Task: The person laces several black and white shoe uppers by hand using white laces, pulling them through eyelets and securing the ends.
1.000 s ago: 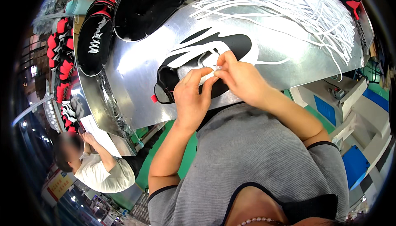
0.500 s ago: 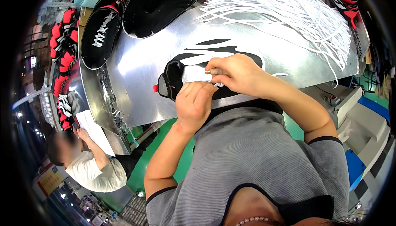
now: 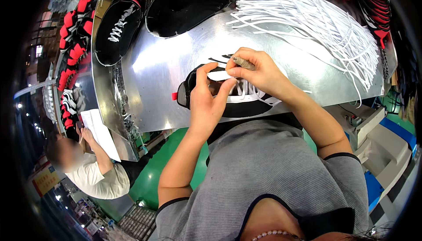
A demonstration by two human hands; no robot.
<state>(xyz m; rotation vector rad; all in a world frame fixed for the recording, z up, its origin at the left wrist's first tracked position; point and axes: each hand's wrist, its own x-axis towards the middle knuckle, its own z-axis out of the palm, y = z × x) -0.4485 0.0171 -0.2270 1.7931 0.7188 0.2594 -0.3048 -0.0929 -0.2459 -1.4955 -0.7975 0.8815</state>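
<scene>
A: Where's the work?
B: Shoe upper [image 3: 250, 109], black and white, lying on the metal tabletop [image 3: 160, 76] right in front of the wearer. Heel with red pull tab [image 3: 174, 96] to the left, toe to the right. White lace [image 3: 241, 89] runs across the throat.
A: Right hand [image 3: 259, 72]?
B: Closed round a grey-brown tool handle [image 3: 244, 63]. Fingertips sit by the edge of the white tongue [image 3: 220, 75]. Tool tip not visible.
A: Left hand [image 3: 206, 96]?
B: At the shoe opening. Thumb and forefinger apart, either side of the tongue. Other fingers mostly hidden, can't tell if they grip anything.
A: Rest of the table?
B: Big spread of loose white laces [image 3: 307, 34] beyond the right hand. Far left: a black upper with white lacing [image 3: 115, 34], next to a larger black piece with red trim [image 3: 189, 6].
A: Anyone else?
B: Co-worker in a white shirt [image 3: 99, 175] off to the left, hands by a white sheet [image 3: 100, 131].
</scene>
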